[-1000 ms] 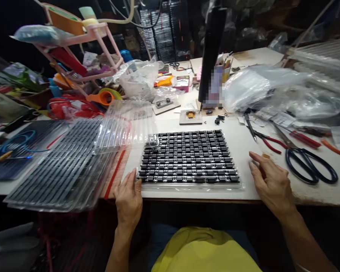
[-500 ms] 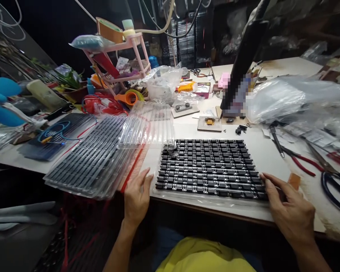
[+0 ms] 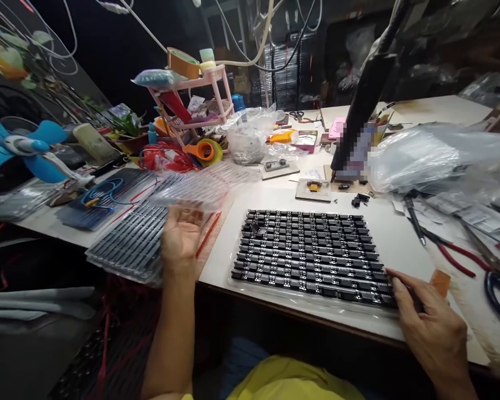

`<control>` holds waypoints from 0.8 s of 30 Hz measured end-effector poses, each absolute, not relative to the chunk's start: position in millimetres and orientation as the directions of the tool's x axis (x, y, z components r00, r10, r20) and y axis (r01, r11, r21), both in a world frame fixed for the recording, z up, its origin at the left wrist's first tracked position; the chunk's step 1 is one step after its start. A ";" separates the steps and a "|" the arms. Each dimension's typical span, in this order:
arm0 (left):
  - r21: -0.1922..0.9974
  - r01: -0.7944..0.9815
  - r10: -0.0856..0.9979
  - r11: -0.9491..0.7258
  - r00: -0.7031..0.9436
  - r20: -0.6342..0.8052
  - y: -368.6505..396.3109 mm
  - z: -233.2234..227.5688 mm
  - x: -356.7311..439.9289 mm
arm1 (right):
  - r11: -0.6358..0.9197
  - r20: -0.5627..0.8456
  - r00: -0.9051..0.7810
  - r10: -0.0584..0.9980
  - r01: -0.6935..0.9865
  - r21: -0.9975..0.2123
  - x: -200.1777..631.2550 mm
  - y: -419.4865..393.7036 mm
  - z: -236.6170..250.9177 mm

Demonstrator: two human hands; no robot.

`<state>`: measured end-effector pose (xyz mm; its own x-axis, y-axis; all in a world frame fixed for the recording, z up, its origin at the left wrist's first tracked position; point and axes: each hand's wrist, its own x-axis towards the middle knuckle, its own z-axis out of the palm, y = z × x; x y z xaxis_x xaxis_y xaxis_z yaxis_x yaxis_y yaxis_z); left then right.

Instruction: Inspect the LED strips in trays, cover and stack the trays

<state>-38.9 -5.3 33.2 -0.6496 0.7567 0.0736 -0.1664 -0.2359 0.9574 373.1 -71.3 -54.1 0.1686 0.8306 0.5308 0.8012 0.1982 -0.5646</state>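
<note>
Your left hand [image 3: 182,236] is raised, palm up, fingers loosely spread under the near edge of a clear empty tray [image 3: 200,186]; the grip itself blurs, so you cannot tell whether the thumb clamps the rim or the sheet merely rests on the fingertips. That tray hangs over the stack of filled trays [image 3: 133,244] at the left of the white bench [image 3: 400,233].

Your right hand [image 3: 431,328] lies at the near right corner of the loaded tray [image 3: 312,258], fingers together and flat, tips touching its edge. This tray sits near the bench's front edge, rows of small black chips seated in it.

Judgement: the clear tray is thin moulded plastic, very light, floppy, slick. Support it from beneath at two opposite edges, not one corner. The loaded tray is heavier yet just as flexible; bending it may pop chips out of their rows. Take it by both short edges, level.

Red pliers [image 3: 450,253] lie right of it.
</note>
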 end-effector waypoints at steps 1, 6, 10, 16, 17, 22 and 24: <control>0.960 -0.113 0.715 -0.256 -0.691 0.109 -14.8 37.0 -47.8 | 0.197 0.527 0.168 0.833 0.799 -0.567 373.1 -71.4 -53.8; 0.943 0.257 0.453 -0.214 -0.829 0.329 -66.8 48.1 -82.5 | 0.180 0.496 0.171 0.851 0.792 -0.583 373.8 -72.7 -52.8; 0.821 0.545 0.419 -0.170 -0.714 0.561 -79.0 37.2 -61.5 | 0.177 0.482 0.162 0.861 0.794 -0.582 371.2 -72.7 -50.5; 0.520 0.782 0.854 -0.343 0.029 0.519 -32.7 2.1 2.9 | 0.186 0.510 0.165 0.845 0.802 -0.567 369.6 -72.7 -50.2; 0.509 0.784 0.862 -0.355 0.064 0.502 -24.6 -2.1 8.3 | 0.197 0.520 0.155 0.840 0.806 -0.558 370.5 -72.2 -51.9; 0.449 0.816 0.895 -0.364 0.173 0.412 -7.5 -11.6 15.9 | 0.225 0.544 0.153 0.825 0.794 -0.565 370.6 -64.3 -55.2; 0.439 0.821 0.900 -0.365 0.189 0.394 -8.3 -11.0 15.1 | 0.217 0.521 0.166 0.837 0.773 -0.595 367.9 -64.8 -44.5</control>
<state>15.1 -8.3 -11.0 0.1892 0.8996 0.3937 0.8208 -0.3650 0.4395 367.9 -64.8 -44.5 0.1655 0.8374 0.5209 0.7734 0.2175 -0.5954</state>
